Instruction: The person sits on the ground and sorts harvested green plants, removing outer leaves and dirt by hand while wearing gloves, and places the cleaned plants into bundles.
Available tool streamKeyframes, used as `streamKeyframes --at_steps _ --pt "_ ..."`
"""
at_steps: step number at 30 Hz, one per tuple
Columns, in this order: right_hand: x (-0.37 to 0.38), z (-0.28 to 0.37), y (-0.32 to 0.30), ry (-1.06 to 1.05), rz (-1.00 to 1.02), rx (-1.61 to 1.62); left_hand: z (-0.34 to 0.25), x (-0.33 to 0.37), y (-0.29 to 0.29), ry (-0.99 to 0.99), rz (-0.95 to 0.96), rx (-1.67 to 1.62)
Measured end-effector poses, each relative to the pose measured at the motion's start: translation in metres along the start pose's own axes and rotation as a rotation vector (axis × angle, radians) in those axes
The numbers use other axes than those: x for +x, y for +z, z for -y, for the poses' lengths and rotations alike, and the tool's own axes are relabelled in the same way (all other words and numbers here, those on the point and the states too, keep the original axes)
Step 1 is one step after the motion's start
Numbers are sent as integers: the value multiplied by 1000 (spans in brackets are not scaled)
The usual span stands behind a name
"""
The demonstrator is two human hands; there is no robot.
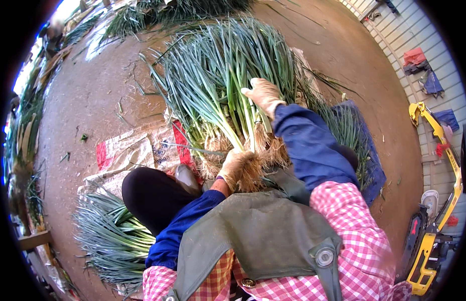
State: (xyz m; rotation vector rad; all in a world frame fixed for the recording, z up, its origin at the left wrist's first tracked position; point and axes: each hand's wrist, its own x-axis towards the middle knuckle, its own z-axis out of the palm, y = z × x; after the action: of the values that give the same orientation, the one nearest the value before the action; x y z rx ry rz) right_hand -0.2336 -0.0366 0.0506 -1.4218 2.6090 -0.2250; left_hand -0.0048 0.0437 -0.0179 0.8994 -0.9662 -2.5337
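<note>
A large heap of green onions (203, 70) lies before me, leaves pointing away and pale roots toward my lap. My left hand (235, 167), in a tan glove, is closed round the lower stalks of a few green onions (228, 131), just above their tangled roots (249, 179). Farther up and to the right, my right hand (264, 96), also gloved, rests against the stalks with its thumb apart from the fingers. Its fingertips partly bend out of sight, and I see nothing gripped in it.
Another pile of green onions (112, 236) lies by my left knee. More lie on a blue sheet (370, 150) at the right. A red and white sack (137, 148) is spread on the brown floor (107, 95). A yellow toy-like excavator arm (451, 160) stands by the right wall.
</note>
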Motion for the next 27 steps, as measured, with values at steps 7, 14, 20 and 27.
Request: streamKeyframes --at_steps 7,14,20,27 --pt "50 40 35 233 -16 72 3 -7 -4 6 -82 207" --pt "47 22 55 66 -438 346 1 -4 2 -41 -90 124" --pt "19 9 48 -356 -675 278 4 6 7 36 -84 135" --pt "-101 29 68 -762 -371 136 -3 7 -7 -3 -181 25"
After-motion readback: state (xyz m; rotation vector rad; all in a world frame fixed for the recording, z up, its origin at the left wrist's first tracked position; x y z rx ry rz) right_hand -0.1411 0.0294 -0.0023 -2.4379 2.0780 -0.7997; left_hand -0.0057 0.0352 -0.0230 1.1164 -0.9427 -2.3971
